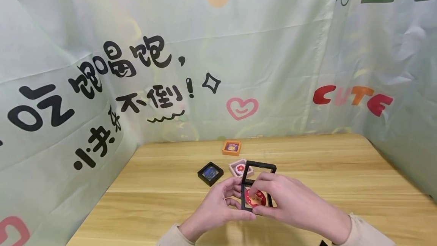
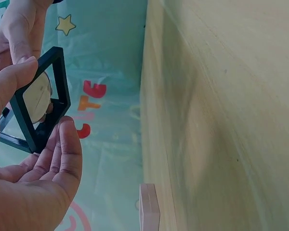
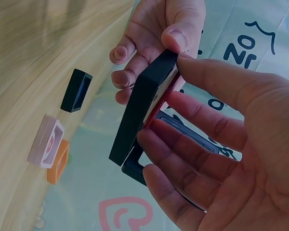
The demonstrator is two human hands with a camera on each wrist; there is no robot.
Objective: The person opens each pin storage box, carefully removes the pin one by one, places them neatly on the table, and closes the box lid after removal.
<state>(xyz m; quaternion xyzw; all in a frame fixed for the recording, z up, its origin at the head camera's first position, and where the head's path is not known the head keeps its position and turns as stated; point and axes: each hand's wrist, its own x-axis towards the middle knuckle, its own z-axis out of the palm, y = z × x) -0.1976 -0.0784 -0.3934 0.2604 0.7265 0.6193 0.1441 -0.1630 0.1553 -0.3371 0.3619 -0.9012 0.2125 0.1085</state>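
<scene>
A black hinged display frame [image 1: 242, 189] with clear film panes stands unfolded above the table. My left hand [image 1: 215, 204] grips its lower half from the left, thumb along the near edge and fingers behind. On the lower pane lies a round red badge [image 1: 257, 199] with a star-shaped figure, and the left wrist view shows the pale back of the badge [image 2: 37, 98] through the film. My right hand [image 1: 290, 200] reaches over from the right and holds the badge between curled fingers and thumb. In the right wrist view its thumb touches the edge of the display frame [image 3: 135, 106].
Beyond the hands, a second black frame [image 1: 204, 179] with a blue item lies on the wooden table [image 1: 164, 200]. A pink frame [image 1: 233, 169] with a flower badge sits partly behind the held frame. Farther back is an orange frame [image 1: 224, 152]. Printed cloth [image 1: 273, 67] hangs around the table.
</scene>
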